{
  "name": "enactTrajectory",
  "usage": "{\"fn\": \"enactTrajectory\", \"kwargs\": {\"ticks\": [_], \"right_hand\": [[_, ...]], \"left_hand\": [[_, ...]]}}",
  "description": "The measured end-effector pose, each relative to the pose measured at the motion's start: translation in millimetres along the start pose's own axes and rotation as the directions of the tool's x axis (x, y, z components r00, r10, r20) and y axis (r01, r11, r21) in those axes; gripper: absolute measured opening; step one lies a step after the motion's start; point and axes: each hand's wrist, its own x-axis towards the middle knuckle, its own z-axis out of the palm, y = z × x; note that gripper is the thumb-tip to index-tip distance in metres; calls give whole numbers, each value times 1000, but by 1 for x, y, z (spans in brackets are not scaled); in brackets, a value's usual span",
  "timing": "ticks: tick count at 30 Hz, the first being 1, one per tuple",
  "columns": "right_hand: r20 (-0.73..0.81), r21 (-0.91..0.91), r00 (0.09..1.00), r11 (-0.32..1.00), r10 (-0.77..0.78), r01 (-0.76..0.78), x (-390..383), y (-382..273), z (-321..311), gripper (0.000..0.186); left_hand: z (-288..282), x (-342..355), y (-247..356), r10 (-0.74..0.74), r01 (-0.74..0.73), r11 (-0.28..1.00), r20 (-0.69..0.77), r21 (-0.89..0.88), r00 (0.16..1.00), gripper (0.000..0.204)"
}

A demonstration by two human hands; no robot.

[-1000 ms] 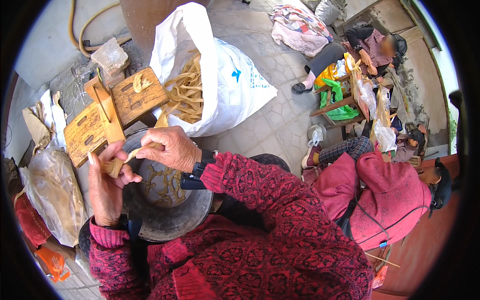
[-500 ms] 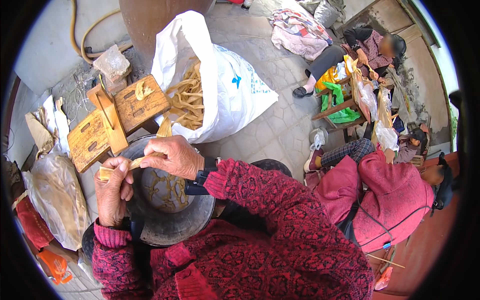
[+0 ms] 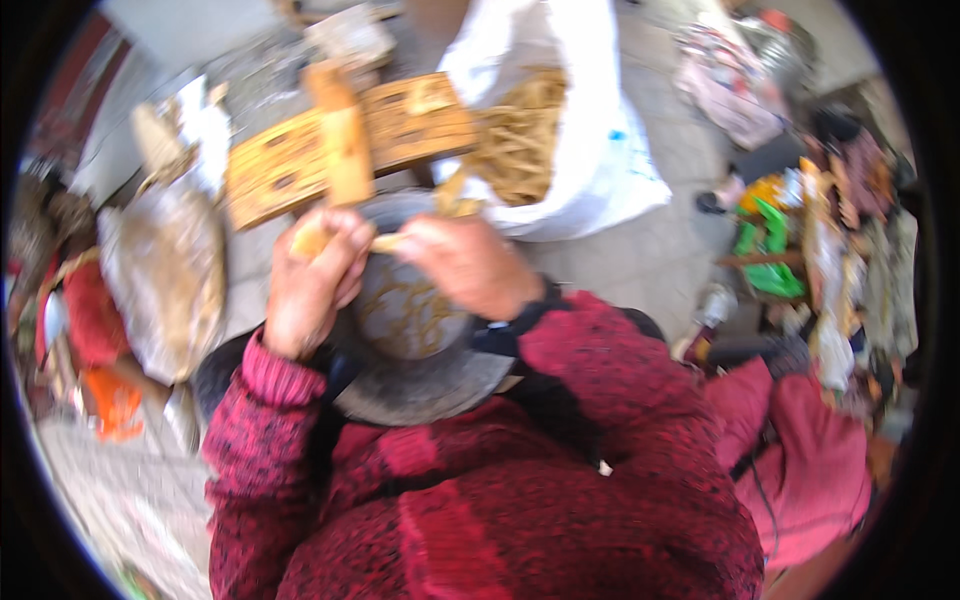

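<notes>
My left hand (image 3: pixel 318 280) is closed around a flat, yellowish-tan pliable strip (image 3: pixel 385 243), one end of which bulges out above the fingers. My right hand (image 3: pixel 478 265), smeared by motion, pinches the same strip a short way to the right. Both hands are over a dark grey round basin (image 3: pixel 430 390) in my lap. Several knotted tan pieces (image 3: pixel 410 305) lie in its pale bottom. Just beyond it, a white sack (image 3: pixel 610 120) stands open, with many loose tan strips (image 3: pixel 520 140) inside.
A wooden bench (image 3: pixel 285 165) with an upright wooden piece (image 3: pixel 343 150) stands beyond my left hand, near a stone block (image 3: pixel 350 38). A clear plastic bag (image 3: pixel 165 280) lies at left. People sit at right by a green bag (image 3: pixel 772 250); one wears red (image 3: pixel 810 450).
My view has shifted, so the basin, bench and sack sit farther right and higher. The strip is drawn narrower between my hands, its left end bunched in my left fingers.
</notes>
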Motion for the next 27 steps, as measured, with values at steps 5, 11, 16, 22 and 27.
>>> {"fn": "enactTrajectory", "kwargs": {"ticks": [5, 11, 16, 22, 27], "right_hand": [[-70, -70, 994, 995, -81, 76, 2, -6, -17, 15], [-117, -238, 970, 955, -211, 179, 26, -14, -21, 19], [-90, -576, 927, 778, -364, 250, 85, -6, -43, 24], [-104, -758, 972, 649, -212, 61, 123, 35, -24, 15], [-151, -587, 987, 798, 61, -139, 62, 49, -19, 22]], "left_hand": [[-19, 2, 19, 86, -86, 996, 21, -2, 996, 4], [-15, 19, 36, 197, -193, 980, -80, 55, 977, 6], [-28, 60, 61, 303, -283, 940, -82, 191, 949, 10], [-45, 116, 33, 364, -237, 810, -143, 537, 921, 15], [-67, 98, 35, 352, -111, 547, -108, 830, 930, 35]]}}
